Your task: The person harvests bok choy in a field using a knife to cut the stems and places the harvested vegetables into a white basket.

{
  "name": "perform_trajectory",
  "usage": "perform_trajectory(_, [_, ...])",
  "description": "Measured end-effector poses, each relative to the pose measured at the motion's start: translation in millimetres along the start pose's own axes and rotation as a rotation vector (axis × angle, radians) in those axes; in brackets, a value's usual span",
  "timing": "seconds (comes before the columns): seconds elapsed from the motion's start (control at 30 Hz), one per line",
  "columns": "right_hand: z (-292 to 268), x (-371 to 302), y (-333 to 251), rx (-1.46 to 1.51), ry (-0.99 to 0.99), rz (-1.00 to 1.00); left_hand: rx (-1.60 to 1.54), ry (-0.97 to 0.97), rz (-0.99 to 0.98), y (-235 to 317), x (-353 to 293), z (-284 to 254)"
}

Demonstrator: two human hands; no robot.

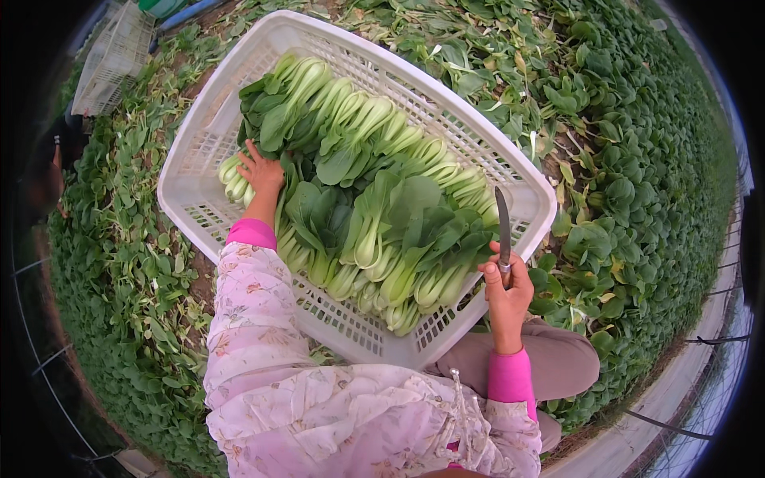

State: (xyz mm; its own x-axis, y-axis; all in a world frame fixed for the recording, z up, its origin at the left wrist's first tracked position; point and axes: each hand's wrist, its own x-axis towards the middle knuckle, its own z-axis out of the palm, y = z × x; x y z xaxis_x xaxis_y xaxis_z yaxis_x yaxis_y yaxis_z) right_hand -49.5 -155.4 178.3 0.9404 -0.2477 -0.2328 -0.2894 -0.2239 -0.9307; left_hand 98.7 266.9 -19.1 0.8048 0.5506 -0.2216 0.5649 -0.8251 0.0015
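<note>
A large white slatted plastic crate [179, 179] sits tilted in front of me, holding bunches of bok choy. One row of bok choy [370, 119] lies along the far side with its pale stems facing outward. Along the near side runs another row, leaves toward the middle. My left hand [261, 171] reaches into the crate's left end, fingers spread against the bok choy there, gripping nothing that I can see. Over the right end, my right hand [508, 295] is closed round the handle of a knife [504, 227], whose dark curved blade points up and away from me.
Growing leafy greens [629, 199] fill the bed on the right. Cut leaves and trimmings [470, 56] litter the soil beyond the crate. Another white crate [115, 60] stands at the far left. A pale concrete edge [665, 390] runs along the lower right.
</note>
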Motion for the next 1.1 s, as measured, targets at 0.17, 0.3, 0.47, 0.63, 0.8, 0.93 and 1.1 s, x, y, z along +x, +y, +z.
perform_trajectory(0.17, [-2.5, -0.9, 1.7, 0.08, -0.033, -0.002, -0.075, -0.254, -0.023, -18.4, 12.8, -70.7])
perform_trajectory(0.3, [-2.5, -1.1, -8.9, 0.211, -0.005, 0.073, -0.449, 0.529, 0.261, 1.5, 5.8, -118.6])
perform_trajectory(0.47, [-4.3, 1.7, -4.4, 0.242, 0.015, 0.055, -0.542, 0.508, 0.432, 98.3, 5.7, -131.6])
perform_trajectory(0.63, [-2.9, 2.4, -5.0, 0.248, 0.045, 0.05, -0.294, 0.575, 0.295, 152.8, 23.0, -75.2])
perform_trajectory(0.8, [-1.4, 1.9, -2.2, 0.268, 0.031, 0.035, -0.362, 0.649, 0.384, 152.4, 13.0, -49.3])
perform_trajectory(0.93, [-4.3, 1.7, 0.1, 0.257, 0.047, 0.033, -0.374, 0.507, 0.374, 148.9, 14.7, -79.2])
perform_trajectory(1.1, [-1.6, 1.9, 1.7, 0.25, 0.037, 0.053, -0.234, 0.602, 0.397, 137.7, 42.0, -104.0])
